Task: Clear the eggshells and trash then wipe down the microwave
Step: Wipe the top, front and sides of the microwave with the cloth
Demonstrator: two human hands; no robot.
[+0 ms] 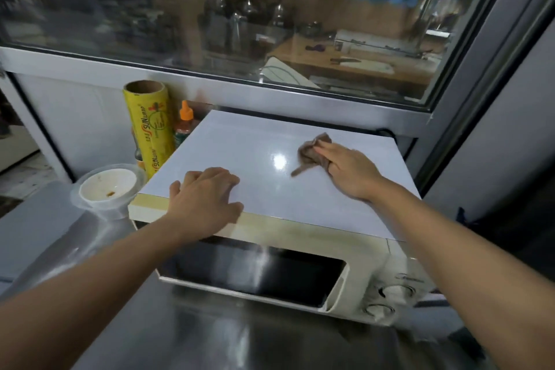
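The right hand [348, 167] lay flat on a brown cloth [312, 153], fingers straight and pressing it down against the white board [270, 141] that covered the microwave [354, 276]. Most of the cloth bunched out ahead of the fingertips, and a thin tail of it trailed off to the left of the palm. Whether the thumb was tucked under the cloth I could not tell.

The left hand [207, 198] rested well to the left of the cloth, near the board's front edge. It held nothing; its fingers were spread and slightly bent on the surface, the thumb reaching toward the left corner. A bright glare spot sat on the board between the two hands, nearer the cloth.

Under the left wrist the board's pale front lip overhung the microwave's dark door. Below the right forearm were two round knobs [390, 297] on the cream front panel, blurred.

Left of the left hand, just off the board's corner, stood a white bowl [105, 186] with orange smears inside, seated in a clear plastic holder. Beyond it, a yellow wrap roll [150, 126] stood upright against the board's left edge, and an orange-capped bottle [183, 126] stood just beside the roll. The microwave sat on a steel counter [210, 336].
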